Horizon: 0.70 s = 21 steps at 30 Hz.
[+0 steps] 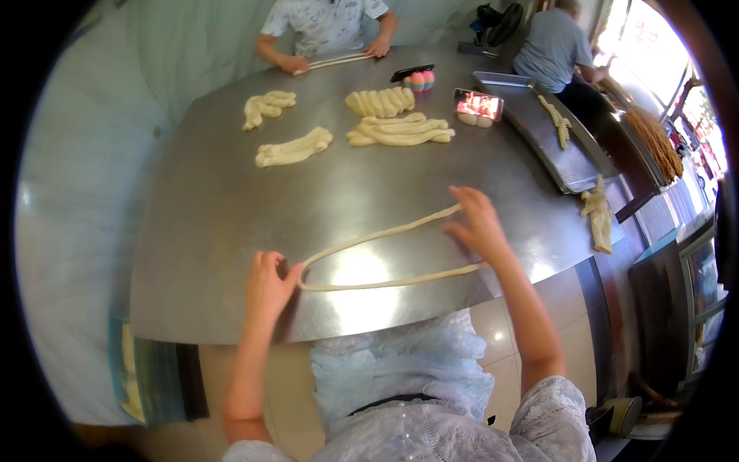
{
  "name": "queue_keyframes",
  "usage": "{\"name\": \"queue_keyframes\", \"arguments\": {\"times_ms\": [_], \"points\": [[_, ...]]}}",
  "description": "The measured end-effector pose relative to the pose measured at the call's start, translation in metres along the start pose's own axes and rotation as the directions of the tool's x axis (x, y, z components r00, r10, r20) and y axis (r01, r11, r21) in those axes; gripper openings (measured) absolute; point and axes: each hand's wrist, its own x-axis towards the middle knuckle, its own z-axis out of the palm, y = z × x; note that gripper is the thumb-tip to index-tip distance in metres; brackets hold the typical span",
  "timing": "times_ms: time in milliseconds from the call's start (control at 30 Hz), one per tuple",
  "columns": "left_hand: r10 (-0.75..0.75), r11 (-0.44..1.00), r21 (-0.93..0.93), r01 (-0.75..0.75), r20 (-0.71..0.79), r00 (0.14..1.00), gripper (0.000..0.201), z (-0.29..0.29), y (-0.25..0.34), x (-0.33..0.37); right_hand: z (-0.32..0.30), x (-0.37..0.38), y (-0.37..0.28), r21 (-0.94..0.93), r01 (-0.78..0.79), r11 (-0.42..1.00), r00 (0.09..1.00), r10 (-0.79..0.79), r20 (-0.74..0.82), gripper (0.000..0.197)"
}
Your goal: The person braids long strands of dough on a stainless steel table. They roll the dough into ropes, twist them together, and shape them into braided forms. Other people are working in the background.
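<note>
- A long thin dough rope [385, 258], folded into a hairpin, lies on the steel worktop [215, 215] near its front edge.
- The left hand [268, 286] pinches the rope's bend between curled fingers.
- The right hand [477, 225] lies loosely open over the rope's two ends, fingers spread on the strands.
- Beyond the rope, mid-worktop, sit twisted dough pieces [400, 129]; farther still, another person's hands [377, 48] roll a strand.
- A metal tray [570, 162] stands right of the rope.

The right hand [477, 223] hides both ends of the dough rope [377, 258].
</note>
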Motion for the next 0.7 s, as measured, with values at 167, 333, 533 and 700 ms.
{"name": "queue_keyframes", "arguments": {"times_ms": [167,333,533,700], "points": [[-0.012,0.991,-0.137,0.001,-0.079,0.997,0.021,0.026,0.013,-0.018,0.014,0.024,-0.002,0.199,-0.177,0.964,0.948,0.112,0.299,0.027],[-0.302,0.525,-0.813,0.251,0.098,0.948,0.014,0.004,-0.003,-0.052,-0.017,-0.051,-0.014,-0.258,-0.130,0.957,0.961,0.186,0.207,0.019],[-0.132,0.199,-0.965,0.174,0.149,0.980,0.020,-0.014,-0.009,-0.049,-0.034,-0.078,-0.021,-0.091,-0.149,0.985,0.980,0.159,0.119,0.020],[-0.354,0.647,-0.759,0.072,-0.215,0.910,0.020,-0.012,-0.029,-0.023,-0.028,-0.042,-0.029,0.108,-0.102,0.989,0.995,0.103,-0.005,0.018]]}}
